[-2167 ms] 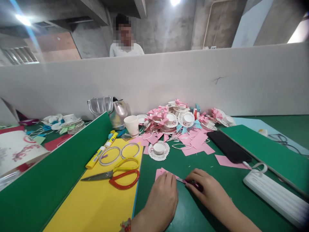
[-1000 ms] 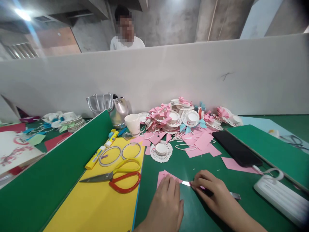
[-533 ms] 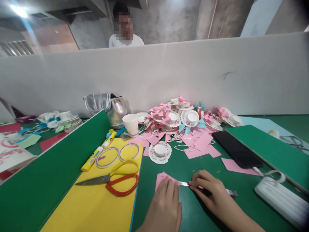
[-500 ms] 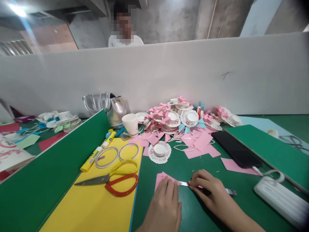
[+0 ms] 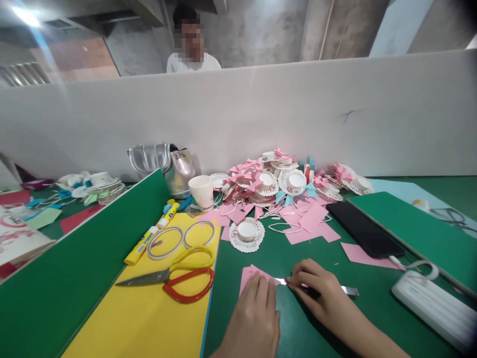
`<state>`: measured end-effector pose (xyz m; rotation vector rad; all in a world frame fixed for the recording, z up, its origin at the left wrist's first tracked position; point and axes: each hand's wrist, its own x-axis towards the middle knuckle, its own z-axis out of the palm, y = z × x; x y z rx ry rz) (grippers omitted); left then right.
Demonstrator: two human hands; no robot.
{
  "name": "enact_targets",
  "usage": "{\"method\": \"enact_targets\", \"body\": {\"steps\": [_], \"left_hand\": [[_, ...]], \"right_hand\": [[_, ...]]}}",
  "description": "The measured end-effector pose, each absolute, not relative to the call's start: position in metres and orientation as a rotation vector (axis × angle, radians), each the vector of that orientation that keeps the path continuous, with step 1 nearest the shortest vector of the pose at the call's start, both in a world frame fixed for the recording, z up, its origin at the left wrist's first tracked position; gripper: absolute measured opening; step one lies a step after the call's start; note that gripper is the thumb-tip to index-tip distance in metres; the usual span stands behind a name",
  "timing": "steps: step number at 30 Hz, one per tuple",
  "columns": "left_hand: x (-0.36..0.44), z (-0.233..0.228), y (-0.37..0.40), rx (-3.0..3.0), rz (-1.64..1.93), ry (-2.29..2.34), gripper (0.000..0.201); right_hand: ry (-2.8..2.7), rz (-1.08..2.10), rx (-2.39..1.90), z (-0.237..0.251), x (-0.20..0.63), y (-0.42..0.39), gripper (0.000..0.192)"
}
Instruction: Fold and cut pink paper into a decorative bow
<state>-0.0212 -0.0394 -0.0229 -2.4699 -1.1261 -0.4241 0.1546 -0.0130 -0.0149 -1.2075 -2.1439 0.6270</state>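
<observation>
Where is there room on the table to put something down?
Bare yellow sheet lies below the scissors. Bare green mat lies between the paper doily and the hands, left hand, right hand. The slanted green board is bare too. It is crowded by the pink paper pile near the wall.

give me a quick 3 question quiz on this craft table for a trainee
1. True or false: the scissors lie on the yellow sheet.
2. What does the left hand press flat? A) pink paper B) paper cup C) phone
3. What thin thing does the right hand hold against the green table?

Key: 1 true. 2 A, the pink paper. 3 a metal strip, with one end at the paper's edge.
</observation>
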Motion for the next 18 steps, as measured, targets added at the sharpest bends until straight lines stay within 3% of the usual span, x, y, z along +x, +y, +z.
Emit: {"method": "enact_targets", "body": {"steps": [18], "left_hand": [[-0.0208,-0.0213,-0.039,-2.469,-0.405,-1.132,0.033]], "right_hand": [[-2.14,0.605,-1.225,-0.0164,0.1537,-0.0114,0.02]]}}
